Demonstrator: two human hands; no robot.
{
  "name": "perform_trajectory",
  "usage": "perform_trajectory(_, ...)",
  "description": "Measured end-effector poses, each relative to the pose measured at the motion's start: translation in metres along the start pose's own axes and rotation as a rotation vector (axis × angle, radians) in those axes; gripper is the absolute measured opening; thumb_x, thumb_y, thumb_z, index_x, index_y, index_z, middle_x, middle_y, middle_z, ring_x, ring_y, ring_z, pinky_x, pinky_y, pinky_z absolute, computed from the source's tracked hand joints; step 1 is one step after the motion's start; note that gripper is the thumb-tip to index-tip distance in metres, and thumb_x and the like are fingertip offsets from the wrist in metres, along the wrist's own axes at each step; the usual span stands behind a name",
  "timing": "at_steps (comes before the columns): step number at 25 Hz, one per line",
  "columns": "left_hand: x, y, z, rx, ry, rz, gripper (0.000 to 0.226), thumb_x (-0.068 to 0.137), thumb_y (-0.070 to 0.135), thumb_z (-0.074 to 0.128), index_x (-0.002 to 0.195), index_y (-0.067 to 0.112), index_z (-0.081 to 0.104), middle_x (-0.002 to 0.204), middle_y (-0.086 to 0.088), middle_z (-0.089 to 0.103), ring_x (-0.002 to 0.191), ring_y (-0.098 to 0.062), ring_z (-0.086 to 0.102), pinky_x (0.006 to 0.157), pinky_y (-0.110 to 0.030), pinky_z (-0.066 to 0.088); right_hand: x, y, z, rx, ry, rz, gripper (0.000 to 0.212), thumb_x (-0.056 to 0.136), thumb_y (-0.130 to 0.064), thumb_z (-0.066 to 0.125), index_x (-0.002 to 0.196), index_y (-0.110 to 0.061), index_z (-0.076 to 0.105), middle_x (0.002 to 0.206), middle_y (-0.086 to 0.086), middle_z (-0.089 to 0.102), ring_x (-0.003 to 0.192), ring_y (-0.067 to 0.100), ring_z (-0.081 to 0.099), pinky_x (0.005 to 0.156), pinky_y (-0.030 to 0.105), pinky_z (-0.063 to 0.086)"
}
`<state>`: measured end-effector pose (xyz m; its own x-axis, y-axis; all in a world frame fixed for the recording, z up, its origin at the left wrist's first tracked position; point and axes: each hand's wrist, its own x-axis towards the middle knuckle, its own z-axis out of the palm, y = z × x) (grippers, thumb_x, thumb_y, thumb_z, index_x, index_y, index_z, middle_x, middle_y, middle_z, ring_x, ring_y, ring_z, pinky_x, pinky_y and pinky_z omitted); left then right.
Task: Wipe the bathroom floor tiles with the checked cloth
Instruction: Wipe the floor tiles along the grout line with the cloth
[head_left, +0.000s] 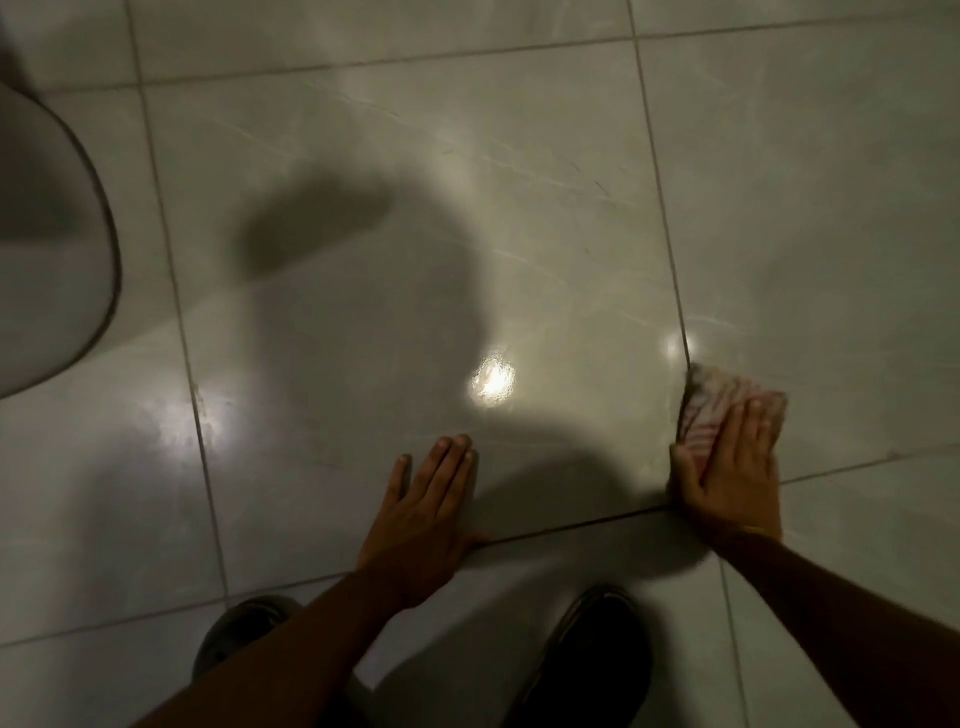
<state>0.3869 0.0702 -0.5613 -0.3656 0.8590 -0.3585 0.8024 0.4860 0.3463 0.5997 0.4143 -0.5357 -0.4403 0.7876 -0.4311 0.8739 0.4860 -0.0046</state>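
Large glossy grey floor tiles (415, 218) with thin grout lines fill the view. A folded red-and-white checked cloth (711, 402) lies on the floor at the right, over a grout line. My right hand (727, 467) lies flat on its near part, fingers together, pressing it to the tile; the cloth's far end sticks out beyond the fingertips and looks blurred. My left hand (426, 514) rests flat on the bare tile in the lower middle, fingers spread, holding nothing.
A white toilet base (47, 249) curves along the left edge. My two dark shoes (592, 660) stand at the bottom of the view. A bright light reflection (492, 382) and a broad shadow lie on the middle tile.
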Motion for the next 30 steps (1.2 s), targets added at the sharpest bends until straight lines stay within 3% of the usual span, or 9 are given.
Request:
perform_trajectory(3, -0.001, 0.000, 0.000, 0.003, -0.006, -0.005, 0.093, 0.101, 0.073, 0.029, 0.170, 0.013, 0.010, 0.179, -0.006, 0.007, 0.166, -0.024, 0.006, 0.129, -0.056, 0.010, 0.036, -0.067, -0.007, 0.081, 0.118, 0.034, 0.099, 0.096, -0.064, 0.031, 0.169, 0.000, 0.014, 0.177, 0.024, 0.009, 0.164, 0.045, 0.012, 0.128, 0.065, 0.022)
perform_trajectory(7, 0.000, 0.000, -0.002, 0.016, -0.021, 0.003, 0.094, 0.100, 0.073, 0.033, 0.170, 0.014, 0.009, 0.179, -0.007, 0.008, 0.166, -0.025, 0.007, 0.128, -0.056, 0.010, 0.010, -0.145, 0.017, -0.026, 0.137, -0.266, 0.092, 0.102, -0.065, 0.034, 0.170, -0.007, 0.015, 0.177, 0.019, 0.016, 0.164, 0.040, 0.016, 0.132, 0.058, 0.016)
perform_trajectory(12, 0.001, 0.000, -0.008, 0.045, -0.013, 0.011, 0.097, 0.096, 0.070, 0.047, 0.168, 0.010, 0.020, 0.177, -0.009, 0.016, 0.164, -0.028, 0.019, 0.125, -0.056, 0.013, -0.065, -0.088, 0.049, -0.107, 0.007, -0.610, 0.094, 0.101, -0.073, 0.033, 0.172, -0.016, 0.011, 0.181, 0.008, 0.004, 0.167, 0.030, 0.010, 0.133, 0.053, 0.015)
perform_trajectory(16, 0.001, 0.002, -0.012, 0.048, 0.009, 0.012, 0.095, 0.097, 0.069, 0.046, 0.167, 0.008, 0.024, 0.178, -0.010, 0.016, 0.164, -0.028, 0.016, 0.126, -0.056, 0.014, -0.052, -0.020, 0.030, -0.155, 0.009, -0.342, 0.092, 0.101, -0.072, 0.026, 0.169, -0.010, 0.023, 0.177, 0.014, 0.018, 0.161, 0.040, 0.028, 0.125, 0.059, 0.031)
perform_trajectory(20, -0.001, 0.004, -0.016, 0.029, 0.005, -0.006, 0.093, 0.099, 0.067, 0.044, 0.167, 0.008, 0.024, 0.177, -0.010, 0.016, 0.164, -0.027, 0.015, 0.127, -0.057, 0.018, -0.008, -0.064, 0.013, 0.014, 0.033, 0.004, 0.099, 0.097, -0.070, 0.028, 0.170, -0.006, 0.012, 0.179, 0.018, 0.010, 0.165, 0.041, 0.015, 0.126, 0.066, 0.027)
perform_trajectory(22, -0.001, 0.008, -0.019, 0.010, 0.002, -0.028, 0.090, 0.099, 0.065, 0.046, 0.166, 0.009, 0.026, 0.177, -0.009, 0.019, 0.164, -0.027, 0.018, 0.127, -0.058, 0.024, -0.006, -0.103, 0.014, 0.012, 0.039, -0.075, 0.098, 0.098, -0.068, 0.033, 0.170, -0.007, 0.010, 0.178, 0.020, 0.013, 0.164, 0.042, 0.017, 0.128, 0.066, 0.025)
perform_trajectory(26, 0.017, 0.040, -0.038, -0.053, 0.097, -0.214, 0.074, 0.095, 0.051, 0.061, 0.154, 0.007, 0.051, 0.160, -0.014, 0.049, 0.145, -0.035, 0.048, 0.114, -0.061, 0.041, -0.036, -0.120, 0.019, -0.075, 0.001, -0.448, 0.088, 0.103, -0.064, 0.037, 0.171, -0.014, 0.013, 0.177, 0.015, 0.018, 0.162, 0.039, 0.022, 0.128, 0.063, 0.026)
perform_trajectory(28, 0.037, 0.072, -0.049, -0.179, 0.169, -0.266, 0.061, 0.093, 0.036, 0.066, 0.145, 0.006, 0.057, 0.144, -0.016, 0.061, 0.125, -0.038, 0.060, 0.101, -0.055, 0.049, -0.040, -0.106, 0.008, -0.112, 0.002, -0.453, 0.079, 0.105, -0.061, 0.039, 0.170, -0.019, 0.021, 0.177, 0.012, 0.022, 0.161, 0.038, 0.026, 0.124, 0.065, 0.031)
perform_trajectory(30, 0.064, 0.107, -0.062, -0.455, 0.154, -0.316, 0.052, 0.097, 0.023, 0.061, 0.146, 0.009, 0.055, 0.133, -0.016, 0.066, 0.115, -0.037, 0.066, 0.094, -0.047, 0.054, -0.040, -0.098, -0.003, -0.077, 0.039, -0.294, 0.074, 0.102, -0.057, 0.053, 0.165, -0.022, 0.033, 0.173, 0.014, 0.031, 0.155, 0.041, 0.038, 0.116, 0.066, 0.038)
